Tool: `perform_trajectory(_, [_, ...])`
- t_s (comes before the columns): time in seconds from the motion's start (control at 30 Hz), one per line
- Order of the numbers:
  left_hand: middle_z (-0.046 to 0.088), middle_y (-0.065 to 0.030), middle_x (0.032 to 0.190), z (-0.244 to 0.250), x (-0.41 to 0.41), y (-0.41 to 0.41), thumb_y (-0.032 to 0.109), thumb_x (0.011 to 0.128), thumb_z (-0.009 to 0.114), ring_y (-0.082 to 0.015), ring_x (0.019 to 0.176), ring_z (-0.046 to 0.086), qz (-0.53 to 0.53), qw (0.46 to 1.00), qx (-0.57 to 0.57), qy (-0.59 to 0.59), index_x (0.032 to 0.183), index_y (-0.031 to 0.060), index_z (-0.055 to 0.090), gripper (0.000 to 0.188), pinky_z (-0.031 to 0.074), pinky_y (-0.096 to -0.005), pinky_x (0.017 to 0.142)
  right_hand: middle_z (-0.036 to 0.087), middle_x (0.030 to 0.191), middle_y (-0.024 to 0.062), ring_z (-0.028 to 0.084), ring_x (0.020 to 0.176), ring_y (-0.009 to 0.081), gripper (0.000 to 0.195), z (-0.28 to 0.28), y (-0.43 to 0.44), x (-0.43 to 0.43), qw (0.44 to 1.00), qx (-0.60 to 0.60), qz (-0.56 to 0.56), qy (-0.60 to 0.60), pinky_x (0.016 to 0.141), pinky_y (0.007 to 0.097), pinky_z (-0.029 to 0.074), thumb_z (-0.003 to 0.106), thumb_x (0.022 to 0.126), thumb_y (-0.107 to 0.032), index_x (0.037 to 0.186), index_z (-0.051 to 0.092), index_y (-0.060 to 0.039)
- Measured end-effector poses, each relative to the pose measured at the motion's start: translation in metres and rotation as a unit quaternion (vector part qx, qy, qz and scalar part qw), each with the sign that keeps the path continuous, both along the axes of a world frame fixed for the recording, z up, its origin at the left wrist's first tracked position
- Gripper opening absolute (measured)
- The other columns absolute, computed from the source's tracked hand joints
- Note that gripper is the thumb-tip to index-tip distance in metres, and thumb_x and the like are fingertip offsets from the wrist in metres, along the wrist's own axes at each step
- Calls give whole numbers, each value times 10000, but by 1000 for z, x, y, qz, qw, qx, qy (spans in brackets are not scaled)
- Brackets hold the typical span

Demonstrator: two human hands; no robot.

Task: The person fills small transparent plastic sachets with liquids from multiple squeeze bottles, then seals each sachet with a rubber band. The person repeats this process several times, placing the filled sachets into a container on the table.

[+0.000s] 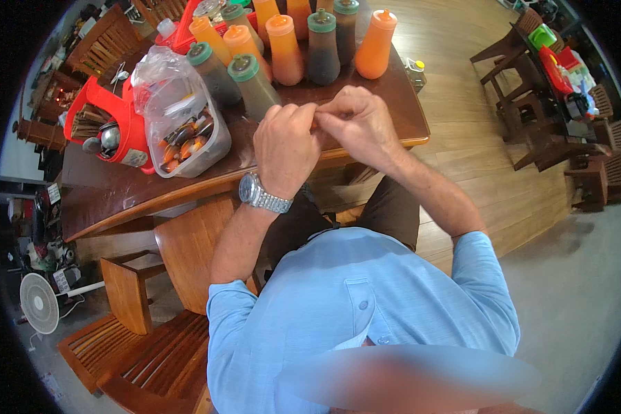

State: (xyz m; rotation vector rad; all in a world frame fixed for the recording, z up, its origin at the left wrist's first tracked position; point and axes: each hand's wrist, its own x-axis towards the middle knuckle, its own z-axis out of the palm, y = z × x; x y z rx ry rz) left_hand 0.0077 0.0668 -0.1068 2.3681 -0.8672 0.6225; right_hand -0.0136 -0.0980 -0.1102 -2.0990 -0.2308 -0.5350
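My left hand (288, 141), with a metal-banded watch on its wrist, meets my right hand (359, 124) above the near edge of the wooden table (248, 150). The fingertips of both hands pinch a small orange-red item (314, 124), mostly hidden by the fingers; it may be a small sauce packet. Left of my left hand stands a clear plastic tub (207, 155) with several small dark and orange packets (186, 147) and a crumpled clear plastic bag (158, 77). Just beyond my hands are squeeze bottles, among them a green-capped one (256, 90) and an orange one (376, 49).
A red caddy (129, 137) with spoons and wooden sticks stands left of the tub. Wooden chairs (186, 253) are at lower left, near a white fan (39, 304). A yellow-capped container (416, 75) is on the floor beyond the table's right edge. Another table with stools stands at right.
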Motion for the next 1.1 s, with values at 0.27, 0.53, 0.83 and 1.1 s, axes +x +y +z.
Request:
perform_trajectory(0.27, [668,-104,801,-8,-3,22,136,829,752,-325,802,624,-31,998,-11,53,852,59,746,81,507,-439,727,717,879,161,693,844,298,185,-28,-8,-14,991,105,17,84,774,382,538,736,886,-194,970,775,-34])
perform_trajectory(0.53, [653,-118,764,18,14,63,218,878,746,-319,740,649,-33,992,85,92,849,65,764,157,513,-421,665,738,995,187,718,930,317,284,-53,-101,50,963,-158,-122,183,847,427,551,748,911,-260,1061,755,-19])
perform_trajectory(0.83, [698,-60,769,63,24,94,178,964,711,-89,692,602,-13,957,43,286,952,-9,727,188,489,-273,648,712,978,247,682,994,409,221,-50,-90,62,943,-222,-59,242,849,490,521,689,912,-192,949,689,26])
perform_trajectory(1.1, [694,-176,792,66,28,89,190,975,684,-273,688,672,-10,973,63,223,928,-19,654,217,512,-384,641,723,980,199,696,953,328,210,-60,-101,63,972,-120,-40,199,853,423,522,641,972,-165,1029,686,32])
